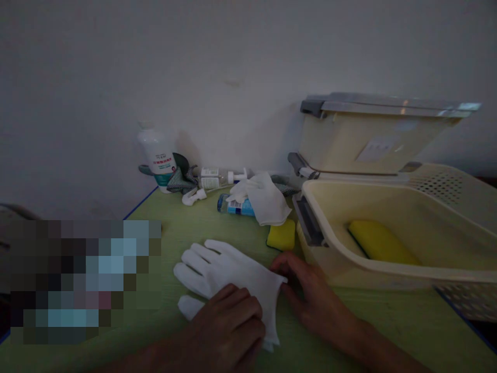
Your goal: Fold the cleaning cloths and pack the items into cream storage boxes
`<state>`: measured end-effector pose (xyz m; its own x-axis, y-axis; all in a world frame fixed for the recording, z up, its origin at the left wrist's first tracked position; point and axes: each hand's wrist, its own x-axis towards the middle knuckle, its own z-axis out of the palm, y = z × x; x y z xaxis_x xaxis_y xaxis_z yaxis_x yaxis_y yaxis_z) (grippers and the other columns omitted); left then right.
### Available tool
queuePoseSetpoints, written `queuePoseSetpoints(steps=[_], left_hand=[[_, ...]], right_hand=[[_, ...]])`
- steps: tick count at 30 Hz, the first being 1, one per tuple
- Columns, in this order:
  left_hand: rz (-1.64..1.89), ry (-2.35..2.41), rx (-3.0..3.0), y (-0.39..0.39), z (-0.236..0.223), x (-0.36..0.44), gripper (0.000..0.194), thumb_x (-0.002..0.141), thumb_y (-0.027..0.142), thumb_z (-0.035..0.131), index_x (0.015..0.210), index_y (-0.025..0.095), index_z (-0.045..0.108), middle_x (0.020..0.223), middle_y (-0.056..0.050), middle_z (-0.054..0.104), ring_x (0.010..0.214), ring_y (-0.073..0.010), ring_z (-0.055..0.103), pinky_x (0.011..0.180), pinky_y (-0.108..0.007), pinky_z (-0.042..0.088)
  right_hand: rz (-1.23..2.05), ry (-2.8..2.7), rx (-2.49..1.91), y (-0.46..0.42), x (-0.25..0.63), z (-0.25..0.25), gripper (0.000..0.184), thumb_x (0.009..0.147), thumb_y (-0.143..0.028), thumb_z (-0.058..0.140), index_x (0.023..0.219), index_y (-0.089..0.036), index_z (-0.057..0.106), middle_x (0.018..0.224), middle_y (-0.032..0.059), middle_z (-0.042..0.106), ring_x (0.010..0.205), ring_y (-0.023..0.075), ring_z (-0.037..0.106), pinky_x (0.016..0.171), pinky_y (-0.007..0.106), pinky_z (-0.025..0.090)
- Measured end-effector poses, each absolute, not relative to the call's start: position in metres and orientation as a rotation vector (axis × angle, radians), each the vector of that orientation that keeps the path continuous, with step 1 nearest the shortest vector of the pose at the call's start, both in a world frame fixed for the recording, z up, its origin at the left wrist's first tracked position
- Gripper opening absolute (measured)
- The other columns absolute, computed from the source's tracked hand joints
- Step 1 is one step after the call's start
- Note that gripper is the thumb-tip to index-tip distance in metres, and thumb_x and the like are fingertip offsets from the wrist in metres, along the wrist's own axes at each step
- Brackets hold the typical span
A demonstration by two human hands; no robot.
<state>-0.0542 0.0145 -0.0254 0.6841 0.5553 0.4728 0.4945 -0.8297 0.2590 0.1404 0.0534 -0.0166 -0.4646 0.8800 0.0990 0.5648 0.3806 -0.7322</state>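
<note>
A white fabric glove (236, 267) lies flat on the green table, its fingers pointing to the far left and its cuff towards the right. My left hand (229, 329) rests over the lower part of the glove, fingers curled and pressed together against the cloth. With thumb and index finger, my right hand (305, 290) pinches the upper corner of the cuff. A second layer of cloth shows under the cuff's lower edge. Just beyond my right hand is a small yellow sponge (281, 235) with a dark green side.
A cream storage bin (314, 264), lid (388, 106) raised, holds another yellow sponge (382, 243). Further back are a crumpled white cloth (267, 199), a blue-labelled bottle (240, 207), a pump bottle (213, 178), a spray head (194, 196) and a white bottle (155, 150). The left side is pixelated.
</note>
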Motion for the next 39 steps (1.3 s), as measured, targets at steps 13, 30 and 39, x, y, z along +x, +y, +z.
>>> queuePoseSetpoints(steps=[13, 30, 39], left_hand=[[0.66, 0.846, 2.84, 0.012, -0.023, -0.056, 0.008, 0.081, 0.012, 0.055, 0.076, 0.019, 0.055, 0.077, 0.001, 0.062, 0.073, -0.0138, 0.054, 0.073, -0.025, 0.044], [0.71, 0.823, 2.819, 0.013, -0.026, -0.055, 0.01, 0.076, 0.01, 0.06, 0.074, 0.018, 0.054, 0.076, 0.001, 0.061, 0.071, -0.0133, 0.053, 0.069, -0.025, 0.044], [0.7, 0.852, 2.859, 0.017, -0.029, -0.055, 0.009, 0.082, 0.011, 0.054, 0.078, 0.018, 0.054, 0.079, 0.001, 0.062, 0.071, -0.0129, 0.054, 0.07, -0.025, 0.045]], right_hand=[[0.813, -2.209, -1.238, 0.054, 0.143, -0.016, 0.034, 0.064, 0.005, 0.041, 0.088, -0.019, 0.044, 0.08, 0.0022, 0.056, 0.075, 0.0166, 0.055, 0.066, 0.03, 0.043], [0.688, -2.265, -1.189, 0.057, 0.145, -0.025, 0.042, 0.063, 0.009, 0.036, 0.093, -0.02, 0.041, 0.082, 0.0018, 0.054, 0.076, 0.0158, 0.054, 0.066, 0.029, 0.043], [0.721, -2.284, -1.191, 0.056, 0.145, -0.022, 0.038, 0.066, 0.008, 0.035, 0.091, -0.019, 0.044, 0.084, 0.0035, 0.057, 0.079, 0.0171, 0.054, 0.069, 0.031, 0.044]])
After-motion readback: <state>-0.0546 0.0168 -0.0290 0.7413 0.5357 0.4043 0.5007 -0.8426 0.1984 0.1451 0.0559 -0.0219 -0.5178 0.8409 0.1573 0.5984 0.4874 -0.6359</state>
